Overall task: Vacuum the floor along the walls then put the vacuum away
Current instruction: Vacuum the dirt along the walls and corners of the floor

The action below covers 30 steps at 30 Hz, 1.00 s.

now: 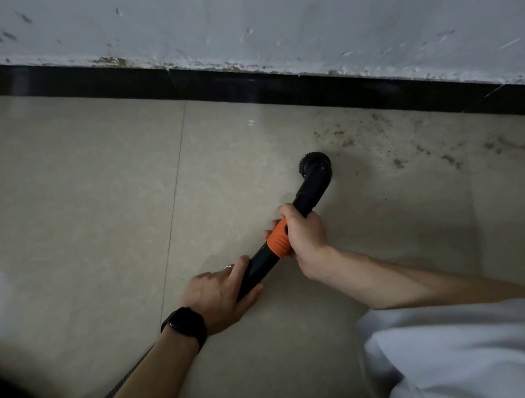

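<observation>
Black vacuum wand (260, 267), one: my left hand (215, 297) wrapped round its near end, my right hand (304, 231) clenched on it at the orange collar (278, 238) just ahead, round brush head (314, 167) beyond on the tiled floor (86, 188), near the black skirting (273, 87).

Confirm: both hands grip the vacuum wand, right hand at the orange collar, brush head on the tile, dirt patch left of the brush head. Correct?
One thing is off: the dirt lies to the right of the brush head, near the black baseboard, per the head view. The rest holds: left hand and right hand both grip the wand, the right at the orange collar.
</observation>
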Each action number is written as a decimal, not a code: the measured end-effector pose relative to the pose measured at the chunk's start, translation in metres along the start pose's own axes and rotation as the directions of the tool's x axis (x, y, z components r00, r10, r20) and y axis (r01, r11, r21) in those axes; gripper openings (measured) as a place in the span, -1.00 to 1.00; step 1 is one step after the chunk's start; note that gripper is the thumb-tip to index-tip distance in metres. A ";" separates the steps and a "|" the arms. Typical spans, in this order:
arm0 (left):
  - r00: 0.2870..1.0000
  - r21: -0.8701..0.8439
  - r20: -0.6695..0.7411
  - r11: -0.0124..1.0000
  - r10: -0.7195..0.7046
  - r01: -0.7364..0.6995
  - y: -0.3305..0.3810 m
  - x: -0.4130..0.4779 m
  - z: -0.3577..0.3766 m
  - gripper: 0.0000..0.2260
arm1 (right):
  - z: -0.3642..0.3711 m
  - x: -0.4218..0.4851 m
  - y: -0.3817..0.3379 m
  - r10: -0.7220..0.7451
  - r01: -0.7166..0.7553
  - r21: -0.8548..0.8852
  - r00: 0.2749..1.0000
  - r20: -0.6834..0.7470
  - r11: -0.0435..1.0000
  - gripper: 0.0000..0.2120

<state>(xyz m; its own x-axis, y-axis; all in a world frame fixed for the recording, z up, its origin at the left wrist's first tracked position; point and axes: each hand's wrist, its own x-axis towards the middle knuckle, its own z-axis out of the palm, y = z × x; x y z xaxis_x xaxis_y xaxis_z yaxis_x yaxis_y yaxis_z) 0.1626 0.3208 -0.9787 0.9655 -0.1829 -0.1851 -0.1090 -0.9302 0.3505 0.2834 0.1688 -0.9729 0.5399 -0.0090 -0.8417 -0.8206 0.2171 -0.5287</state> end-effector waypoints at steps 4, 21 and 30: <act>1.000 0.037 0.026 0.999 0.005 -0.006 0.004 0.012 -0.006 -0.64 | -0.004 0.007 -0.005 -0.026 0.026 -0.003 1.000 0.006 1.000 -0.92; 0.998 0.009 0.044 0.999 -0.041 0.041 0.008 0.041 -0.005 -0.53 | 0.000 0.032 -0.026 -0.089 0.088 0.053 0.996 0.014 0.995 -0.90; 0.991 -0.003 0.083 0.994 -0.107 0.107 0.012 0.056 -0.009 -0.54 | 0.004 0.038 -0.040 -0.089 0.088 0.055 0.996 0.019 0.995 -0.85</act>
<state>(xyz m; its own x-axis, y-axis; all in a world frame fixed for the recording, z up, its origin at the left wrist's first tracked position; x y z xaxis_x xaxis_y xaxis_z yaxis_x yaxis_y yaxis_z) 0.2174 0.3023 -0.9771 0.9486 -0.1084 -0.2974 -0.0039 -0.9435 0.3315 0.3379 0.1637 -0.9832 0.6142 -0.0102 -0.7890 -0.7584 0.2685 -0.5939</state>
